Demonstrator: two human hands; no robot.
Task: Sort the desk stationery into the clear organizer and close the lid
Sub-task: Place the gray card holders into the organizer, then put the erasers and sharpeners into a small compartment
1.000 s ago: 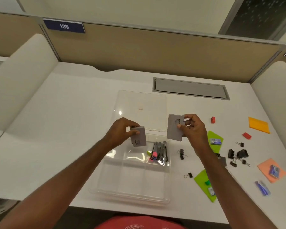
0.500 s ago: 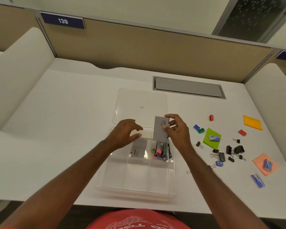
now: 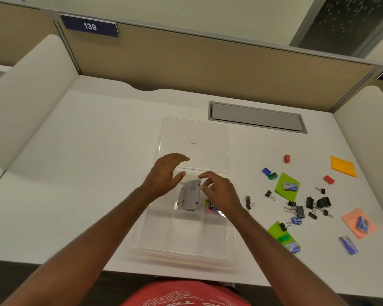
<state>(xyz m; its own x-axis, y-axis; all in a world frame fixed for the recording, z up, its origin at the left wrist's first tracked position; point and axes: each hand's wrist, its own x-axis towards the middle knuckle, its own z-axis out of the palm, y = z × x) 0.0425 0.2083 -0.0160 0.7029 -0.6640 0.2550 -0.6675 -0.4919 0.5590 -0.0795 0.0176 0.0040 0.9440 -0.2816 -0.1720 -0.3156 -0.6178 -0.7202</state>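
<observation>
While both hands hover over the far end of the clear organizer (image 3: 181, 244), the two grey cards (image 3: 190, 196) lie inside it, one overlapping the other, in what looks like the far middle compartment. The left hand (image 3: 164, 177) has its fingers spread loose and holds nothing. The right hand (image 3: 219, 191) is curled with fingertips (image 3: 205, 184) right at the top card's edge; can't tell if they're pinching it or just off it, looks more like letting go.

My take on doing this step well: get the cards flat and squared up inside the one compartment so no corner rides up on a divider, otherwise the lid (image 3: 194, 143) won't seat later. It's lying open flat on the desk (image 3: 80, 173) just beyond the tray. A light nudge with one finger should do, those cards are thin and will slide on the plastic.

Pens and a highlighter (image 3: 211, 206) sit in the compartment to the right, partly hidden under the right wrist, so don't knock those.

Plenty left out on the right side: black binder clips (image 3: 312, 204), sticky note pads (image 3: 342, 166), little staple boxes (image 3: 290, 186), coloured sharpeners (image 3: 266, 171). I'd say it's early days.
</observation>
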